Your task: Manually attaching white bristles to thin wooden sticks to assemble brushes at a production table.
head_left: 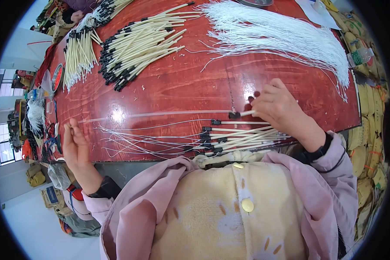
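One cord [160, 114] spans both hands; right hand [279, 108] pinches its black-capped tube [242, 114], left hand [73, 145] fingers grip its tip at the bench's [182, 82] near edge; best kept taut.

Bare red tabletop [177, 86] forms an open band across the middle, running from 9 o'clock to 3 o'clock; a hand could pass there freely. At 12 o'clock the band is closed by the heap of cream tubes with black ends [138, 43]. At 1–2 o'clock the fan of white strings [281, 34] covers the surface out to the right edge. At 10 o'clock a second tube bundle [79, 54] blocks the far left. One taut strand [156, 114] stretches between left hand [76, 145] and right hand [279, 108], crossing the band. At 6 o'clock, finished tubes and loose strings [212, 138] crowd the near edge. Small gap between tube heap and string fan.
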`<state>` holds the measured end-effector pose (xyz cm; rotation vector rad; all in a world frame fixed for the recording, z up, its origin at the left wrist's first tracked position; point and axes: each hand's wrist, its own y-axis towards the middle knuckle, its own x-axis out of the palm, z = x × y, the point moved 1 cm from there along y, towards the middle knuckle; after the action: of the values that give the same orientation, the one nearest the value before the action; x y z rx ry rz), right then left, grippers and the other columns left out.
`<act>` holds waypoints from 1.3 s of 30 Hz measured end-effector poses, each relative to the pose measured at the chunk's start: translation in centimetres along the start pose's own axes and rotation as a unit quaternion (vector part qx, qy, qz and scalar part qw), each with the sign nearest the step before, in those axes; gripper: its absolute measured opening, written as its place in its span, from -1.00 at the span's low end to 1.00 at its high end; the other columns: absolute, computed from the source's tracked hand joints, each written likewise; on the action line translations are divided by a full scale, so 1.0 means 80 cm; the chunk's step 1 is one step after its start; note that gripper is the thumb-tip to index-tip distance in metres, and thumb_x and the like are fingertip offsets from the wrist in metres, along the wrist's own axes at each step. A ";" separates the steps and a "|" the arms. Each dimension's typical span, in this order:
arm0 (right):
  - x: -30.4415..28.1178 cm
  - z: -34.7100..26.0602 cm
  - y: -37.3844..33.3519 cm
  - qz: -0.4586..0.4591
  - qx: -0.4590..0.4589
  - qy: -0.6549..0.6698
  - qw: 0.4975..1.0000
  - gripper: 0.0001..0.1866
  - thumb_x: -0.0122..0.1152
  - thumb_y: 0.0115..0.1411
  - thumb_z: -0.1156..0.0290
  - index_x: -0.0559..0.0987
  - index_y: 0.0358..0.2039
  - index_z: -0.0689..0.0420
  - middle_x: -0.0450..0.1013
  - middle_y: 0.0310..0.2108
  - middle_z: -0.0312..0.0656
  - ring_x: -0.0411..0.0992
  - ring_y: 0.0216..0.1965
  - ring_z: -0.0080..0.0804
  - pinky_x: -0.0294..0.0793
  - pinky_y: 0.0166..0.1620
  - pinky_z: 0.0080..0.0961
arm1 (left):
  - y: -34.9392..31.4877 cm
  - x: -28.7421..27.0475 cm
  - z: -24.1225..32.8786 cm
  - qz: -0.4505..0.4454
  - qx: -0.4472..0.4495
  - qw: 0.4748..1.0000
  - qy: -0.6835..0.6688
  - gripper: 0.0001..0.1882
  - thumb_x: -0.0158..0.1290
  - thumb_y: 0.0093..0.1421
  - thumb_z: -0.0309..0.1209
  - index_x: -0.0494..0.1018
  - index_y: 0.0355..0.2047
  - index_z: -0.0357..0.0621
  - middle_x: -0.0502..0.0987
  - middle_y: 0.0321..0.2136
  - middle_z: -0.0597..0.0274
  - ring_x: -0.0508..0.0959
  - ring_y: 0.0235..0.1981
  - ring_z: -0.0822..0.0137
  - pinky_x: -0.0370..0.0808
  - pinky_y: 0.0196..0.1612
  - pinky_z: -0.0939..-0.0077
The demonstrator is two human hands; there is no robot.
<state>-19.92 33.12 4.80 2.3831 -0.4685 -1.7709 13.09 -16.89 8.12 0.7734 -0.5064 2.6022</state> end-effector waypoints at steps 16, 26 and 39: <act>-0.018 -0.034 -0.004 0.000 0.033 0.036 0.999 -0.26 0.39 0.10 -0.04 0.52 0.17 0.20 0.47 0.14 -0.09 0.40 0.00 -0.06 0.31 0.10 -0.09 | -0.244 0.304 -0.093 -0.484 0.309 0.614 0.542 -0.77 0.07 0.33 -0.49 0.57 -0.05 -0.29 0.65 -0.15 0.09 0.61 -0.31 0.39 0.53 -0.26 0.50; -0.001 -0.030 -0.008 0.087 0.104 0.025 0.990 -0.39 0.34 0.22 0.24 0.47 0.25 0.17 0.44 0.19 -0.10 0.39 0.01 -0.05 0.34 0.13 -0.09 | -0.319 0.379 -0.080 -0.695 0.129 0.632 0.317 -0.53 0.28 0.22 -0.37 0.55 0.07 -0.42 0.72 -0.24 -0.03 0.75 -0.32 0.14 0.66 -0.32 0.47; 0.038 0.070 0.002 0.095 0.182 -0.007 0.979 -0.41 0.33 0.23 0.23 0.49 0.26 0.08 0.29 0.35 -0.08 0.33 0.11 -0.02 0.34 0.20 -0.09 | -0.233 0.329 -0.082 -0.828 0.184 0.492 0.196 -0.45 0.27 0.25 -0.28 0.47 0.24 0.02 0.73 -0.18 0.04 0.74 -0.27 -0.10 0.71 -0.31 0.30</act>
<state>-24.50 32.39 0.38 2.4466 -1.0691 -1.7412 -1.93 8.70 22.44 0.2919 0.7303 0.8151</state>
